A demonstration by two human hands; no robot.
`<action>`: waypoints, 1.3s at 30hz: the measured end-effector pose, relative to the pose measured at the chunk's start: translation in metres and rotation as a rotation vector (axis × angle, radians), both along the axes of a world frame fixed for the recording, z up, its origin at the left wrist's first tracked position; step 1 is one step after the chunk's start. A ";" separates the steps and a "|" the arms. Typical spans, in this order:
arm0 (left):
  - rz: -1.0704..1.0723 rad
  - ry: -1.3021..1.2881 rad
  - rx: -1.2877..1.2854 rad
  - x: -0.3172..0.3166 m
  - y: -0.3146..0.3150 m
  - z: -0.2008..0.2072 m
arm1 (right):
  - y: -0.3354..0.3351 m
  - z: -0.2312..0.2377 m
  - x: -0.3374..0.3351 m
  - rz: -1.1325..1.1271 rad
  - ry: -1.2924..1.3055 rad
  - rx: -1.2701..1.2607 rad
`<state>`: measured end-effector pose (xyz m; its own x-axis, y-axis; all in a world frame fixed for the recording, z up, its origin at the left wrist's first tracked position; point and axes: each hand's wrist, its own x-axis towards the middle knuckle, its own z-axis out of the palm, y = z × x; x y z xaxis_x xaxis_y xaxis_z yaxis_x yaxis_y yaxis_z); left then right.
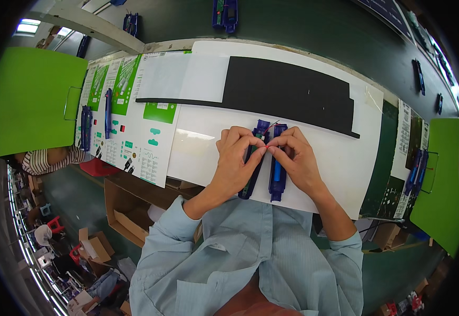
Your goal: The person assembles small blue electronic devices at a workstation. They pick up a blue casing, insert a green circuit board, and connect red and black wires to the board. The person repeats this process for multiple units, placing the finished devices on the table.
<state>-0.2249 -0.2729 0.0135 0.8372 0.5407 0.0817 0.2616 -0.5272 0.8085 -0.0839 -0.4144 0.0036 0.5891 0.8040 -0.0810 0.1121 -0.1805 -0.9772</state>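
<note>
My left hand and my right hand meet over the white work surface, thumbs and forefingers pinched together almost tip to tip. A thin red wire shows just beyond the fingertips, and a bit of red sits between them. Under my left hand lies a dark blue casing half with a green circuit board in it. Beside it, below my right hand, is a second blue casing half holding a lighter blue cylinder that looks like a battery cell. The fingers hide the wire's ends.
A black foam strip lies beyond my hands on the white sheet. Several more blue casings rest on printed sheets at left and on the belt at the back. Green panels stand at both sides; another person's striped sleeve shows at left.
</note>
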 end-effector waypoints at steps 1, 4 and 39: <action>-0.004 0.002 -0.002 0.000 0.000 0.000 | 0.000 0.000 0.000 0.003 0.007 -0.005; -0.028 -0.007 0.005 -0.001 0.002 0.004 | -0.001 0.000 0.000 0.008 0.017 -0.013; -0.223 0.026 0.421 -0.054 -0.012 0.000 | 0.006 0.010 -0.024 0.321 -0.620 0.069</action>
